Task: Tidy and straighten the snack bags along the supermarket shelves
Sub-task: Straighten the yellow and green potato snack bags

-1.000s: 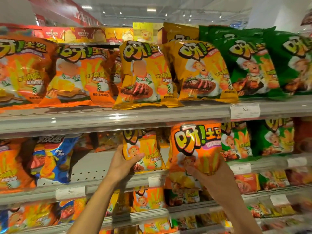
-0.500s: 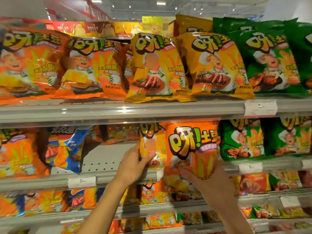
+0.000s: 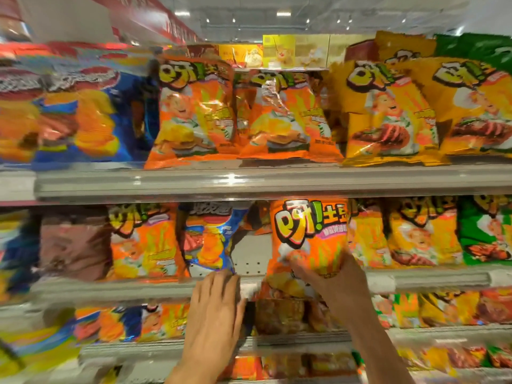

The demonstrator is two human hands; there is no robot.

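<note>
Mid-task. Right hand (image 3: 329, 275) grips the glossy orange foil snack bag (image 3: 309, 239) by its lower part, upright at the middle grey metal shelf (image 3: 432, 281) edge, not yet seated. Left hand (image 3: 214, 309) empty, fingers straight, at the shelf lip beside a bare gap. Slumped blue foil bag (image 3: 206, 242) left of the gap needs straightening. Supermarket aisle, ceiling lights.

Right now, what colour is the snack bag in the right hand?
Bright orange, with yellow lettering: the orange snack bag held by the right hand, head view.
</note>
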